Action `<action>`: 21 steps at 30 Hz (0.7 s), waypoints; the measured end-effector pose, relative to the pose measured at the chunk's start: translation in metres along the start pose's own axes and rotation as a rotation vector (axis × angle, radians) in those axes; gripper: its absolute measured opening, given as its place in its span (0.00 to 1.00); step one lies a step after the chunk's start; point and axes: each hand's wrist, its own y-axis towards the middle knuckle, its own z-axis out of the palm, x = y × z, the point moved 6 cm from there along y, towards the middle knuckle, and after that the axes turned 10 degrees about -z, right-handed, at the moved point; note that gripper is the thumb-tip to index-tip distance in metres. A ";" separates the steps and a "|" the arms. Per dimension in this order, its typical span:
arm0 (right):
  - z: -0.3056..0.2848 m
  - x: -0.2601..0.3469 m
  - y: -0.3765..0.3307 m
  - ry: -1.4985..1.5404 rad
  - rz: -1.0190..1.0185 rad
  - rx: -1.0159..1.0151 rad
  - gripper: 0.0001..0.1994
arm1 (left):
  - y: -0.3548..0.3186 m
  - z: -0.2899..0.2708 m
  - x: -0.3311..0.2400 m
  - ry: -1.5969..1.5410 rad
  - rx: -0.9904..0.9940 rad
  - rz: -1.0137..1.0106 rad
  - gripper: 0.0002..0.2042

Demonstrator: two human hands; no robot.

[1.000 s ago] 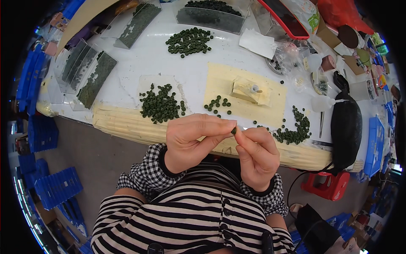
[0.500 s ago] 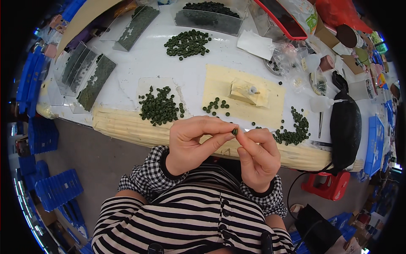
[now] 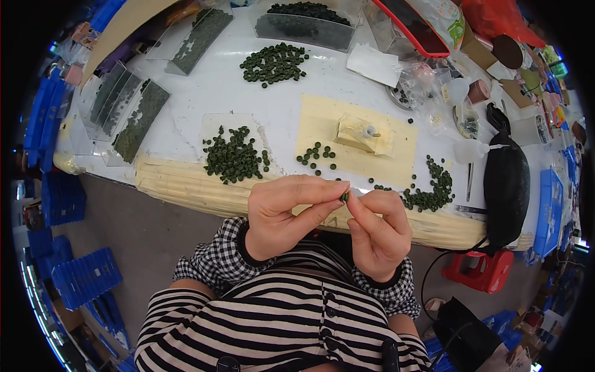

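Over the table's near edge my two hands meet at the fingertips. My left hand (image 3: pixel 282 211) pinches a small dark green disc (image 3: pixel 344 197) between thumb and index finger. Against the disc rests the index fingertip of my right hand (image 3: pixel 381 229), its other fingers curled in; whether it also holds something small is hidden. Behind my left hand lies a pile of green discs (image 3: pixel 232 155) on a clear sheet. A few loose discs (image 3: pixel 316 152) are scattered farther right, beside a yellowish block with a short peg (image 3: pixel 365 133). More discs (image 3: pixel 437 186) lie beyond my right hand.
Clear bins of green pieces (image 3: pixel 142 121) stand at the left and back, near another pile (image 3: pixel 273 64). A red-cased phone (image 3: pixel 412 28), a squeeze bottle (image 3: pixel 474 150), tweezers (image 3: pixel 469 183) and a black pouch (image 3: pixel 507 192) occupy the right side. A red stool (image 3: pixel 477 273) stands below.
Both hands stay nearly in place. The pinched disc has turned or shifted slightly between the fingertips, and my left thumb has moved a little lower.
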 end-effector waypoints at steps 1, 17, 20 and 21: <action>0.000 0.000 0.000 0.004 -0.003 0.000 0.18 | 0.000 0.000 0.001 -0.026 0.003 -0.011 0.12; 0.000 0.000 -0.001 0.015 -0.002 -0.003 0.18 | -0.001 -0.001 0.009 -0.168 0.018 -0.098 0.13; -0.001 -0.001 -0.002 0.006 0.004 0.001 0.18 | -0.001 -0.001 0.010 -0.191 0.018 -0.109 0.13; -0.001 -0.001 -0.002 0.008 0.006 0.003 0.18 | -0.001 -0.001 0.010 -0.197 0.018 -0.109 0.13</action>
